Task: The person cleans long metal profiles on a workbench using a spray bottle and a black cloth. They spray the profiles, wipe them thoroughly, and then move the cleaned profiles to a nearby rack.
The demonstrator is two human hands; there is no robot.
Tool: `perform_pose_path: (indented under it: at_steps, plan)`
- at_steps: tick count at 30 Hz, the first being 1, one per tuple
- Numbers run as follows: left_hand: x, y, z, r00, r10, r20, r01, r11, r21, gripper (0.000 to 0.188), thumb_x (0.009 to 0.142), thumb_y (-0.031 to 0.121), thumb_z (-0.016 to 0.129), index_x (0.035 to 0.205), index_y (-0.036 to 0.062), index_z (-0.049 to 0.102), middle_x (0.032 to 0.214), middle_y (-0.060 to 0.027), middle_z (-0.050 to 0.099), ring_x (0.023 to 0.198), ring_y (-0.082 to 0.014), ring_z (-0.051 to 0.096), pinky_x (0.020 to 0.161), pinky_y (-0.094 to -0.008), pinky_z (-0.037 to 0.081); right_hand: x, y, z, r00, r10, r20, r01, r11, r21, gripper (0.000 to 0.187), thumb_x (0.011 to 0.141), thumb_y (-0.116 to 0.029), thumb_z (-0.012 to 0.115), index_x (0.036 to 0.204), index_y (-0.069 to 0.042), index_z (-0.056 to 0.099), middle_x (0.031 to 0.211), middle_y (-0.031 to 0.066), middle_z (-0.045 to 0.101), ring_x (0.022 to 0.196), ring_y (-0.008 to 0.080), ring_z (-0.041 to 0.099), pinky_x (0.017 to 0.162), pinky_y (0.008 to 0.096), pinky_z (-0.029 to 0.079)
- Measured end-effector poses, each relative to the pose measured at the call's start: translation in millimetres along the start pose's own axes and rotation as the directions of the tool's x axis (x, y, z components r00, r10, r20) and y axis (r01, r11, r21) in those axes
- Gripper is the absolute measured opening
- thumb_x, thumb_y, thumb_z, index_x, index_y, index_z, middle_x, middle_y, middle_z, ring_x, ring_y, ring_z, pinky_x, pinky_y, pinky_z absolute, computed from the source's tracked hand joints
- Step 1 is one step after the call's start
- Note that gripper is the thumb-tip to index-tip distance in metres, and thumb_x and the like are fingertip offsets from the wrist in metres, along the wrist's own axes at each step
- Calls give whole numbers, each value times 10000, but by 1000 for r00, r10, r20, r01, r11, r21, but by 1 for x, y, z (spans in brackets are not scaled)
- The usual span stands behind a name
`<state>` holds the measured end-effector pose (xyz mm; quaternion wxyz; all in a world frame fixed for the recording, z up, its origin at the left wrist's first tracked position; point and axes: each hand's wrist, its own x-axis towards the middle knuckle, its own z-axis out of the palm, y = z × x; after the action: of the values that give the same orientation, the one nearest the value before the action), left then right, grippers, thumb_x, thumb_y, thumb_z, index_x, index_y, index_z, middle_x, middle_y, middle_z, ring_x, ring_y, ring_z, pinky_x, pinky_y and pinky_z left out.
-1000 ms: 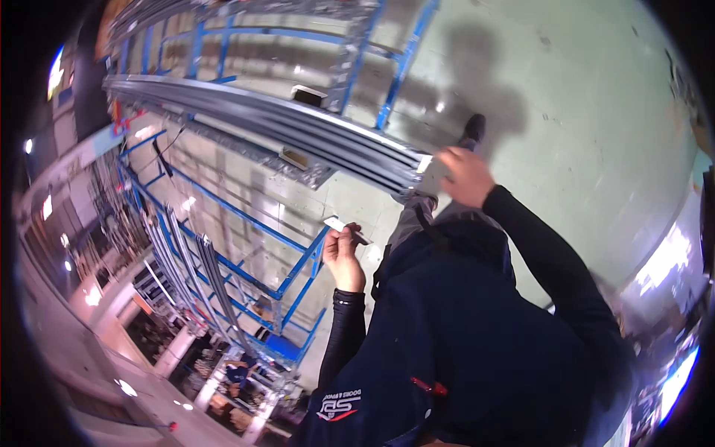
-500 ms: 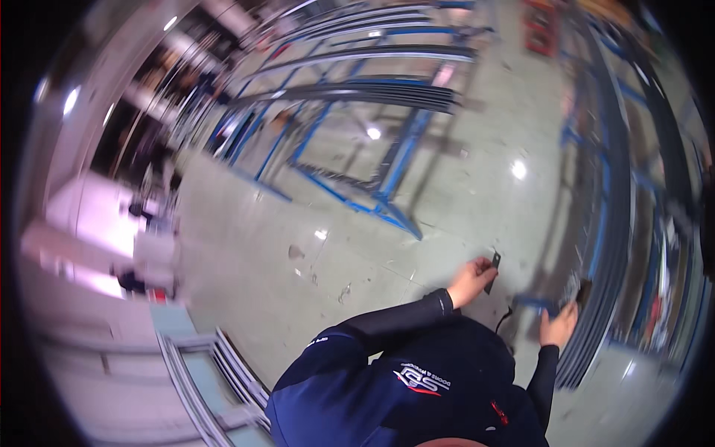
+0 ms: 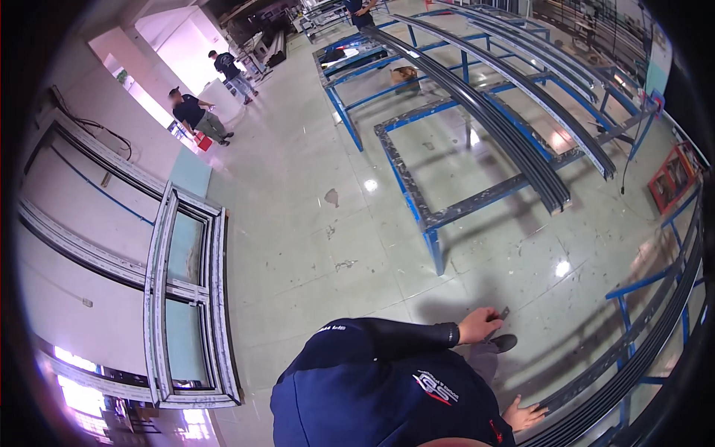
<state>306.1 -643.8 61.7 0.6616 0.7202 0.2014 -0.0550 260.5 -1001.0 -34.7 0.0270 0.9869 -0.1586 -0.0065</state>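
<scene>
My left hand [image 3: 480, 325] is closed on a small dark flat strip [image 3: 506, 313], which pokes out past the fingertips above the floor. Low on the right, my right hand [image 3: 524, 415] has its fingers stretched out at the near end of long dark ribbed profiles [image 3: 639, 372]. It seems to rest against them; whether it touches firmly I cannot tell. These profiles lie on a blue rack [image 3: 625, 322] along my right side. A dark shoe [image 3: 505, 343] shows just below the strip.
Ahead stands a blue metal rack [image 3: 433, 249] carrying long dark profiles [image 3: 514, 141] with overhanging ends. White window frames [image 3: 156, 298] lean at the left wall. Two people [image 3: 192, 112] [image 3: 229, 71] are far left, another [image 3: 360, 12] beyond the rack. A red crate-like thing [image 3: 672, 179] sits right.
My view has swung left, so the ahead rack appears farther right and the window frames show fully. The strip stays in my left hand; my right hand now appears lower, with fingers extended.
</scene>
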Motion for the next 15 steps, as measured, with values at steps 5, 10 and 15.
perform_pose_path:
  at_steps: [5,10,15]
  plan:
    - [114,71,105,988,99,115,-83,987,-139,287,929,233,675,1040,-31,659,807,-83,668,760,-154,614,705,-336,506,160,-18,16,974,-216,73,63,565,823,348,1022,-285,586,1100,37,692,1175,251,667,1124,331,623,965,434,466]
    - [204,156,181,948,108,300,-57,983,-173,306,980,188,639,1184,-39,661,1036,-101,715,959,-141,634,869,-330,518,295,-85,-109,921,-299,250,-229,104,968,296,1024,-236,603,1176,14,646,1052,92,708,972,177,676,890,335,526]
    - [297,181,219,910,108,401,83,899,-430,246,1044,166,581,1196,-18,641,1093,-85,698,1012,-151,637,923,-309,499,411,-117,-145,531,-761,372,-705,-153,693,398,1070,-296,493,1252,21,651,1201,131,696,1141,254,656,1023,426,488]
